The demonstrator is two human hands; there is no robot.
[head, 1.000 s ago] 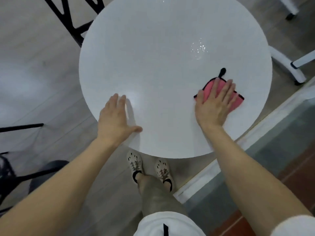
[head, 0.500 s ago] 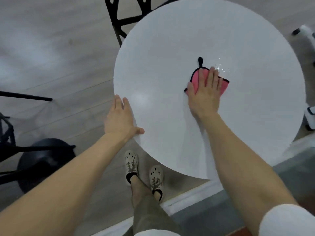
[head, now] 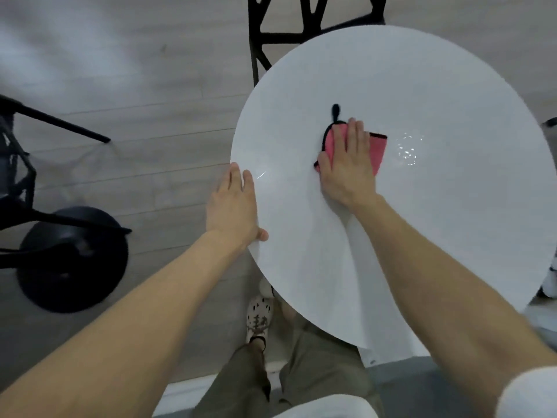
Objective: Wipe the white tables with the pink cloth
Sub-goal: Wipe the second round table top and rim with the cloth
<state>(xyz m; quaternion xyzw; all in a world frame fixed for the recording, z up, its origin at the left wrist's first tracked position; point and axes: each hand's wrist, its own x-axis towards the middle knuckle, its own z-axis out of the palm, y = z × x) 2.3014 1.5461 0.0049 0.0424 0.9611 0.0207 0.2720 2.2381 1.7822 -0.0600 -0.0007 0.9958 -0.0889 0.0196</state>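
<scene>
A round white table (head: 422,221) fills the right half of the view. A pink cloth (head: 377,149) with black edging and a black loop lies near its middle. My right hand (head: 348,164) presses flat on the cloth, fingers straight and pointing away from me. My left hand (head: 233,206) rests on the table's left edge with straight fingers, the thumb lying on the tabletop. A small wet patch (head: 407,150) glistens just right of the cloth.
A black chair (head: 301,25) stands behind the table at the top. Another black chair frame (head: 18,164) and a round black base (head: 72,257) sit on the grey wood floor at left. My legs and a patterned shoe (head: 257,319) are below the table's near edge.
My right hand has slid the cloth leftwards across the table, from near the right rim to left of the wet patch. The view has swung left. My left hand stays at the table's edge.
</scene>
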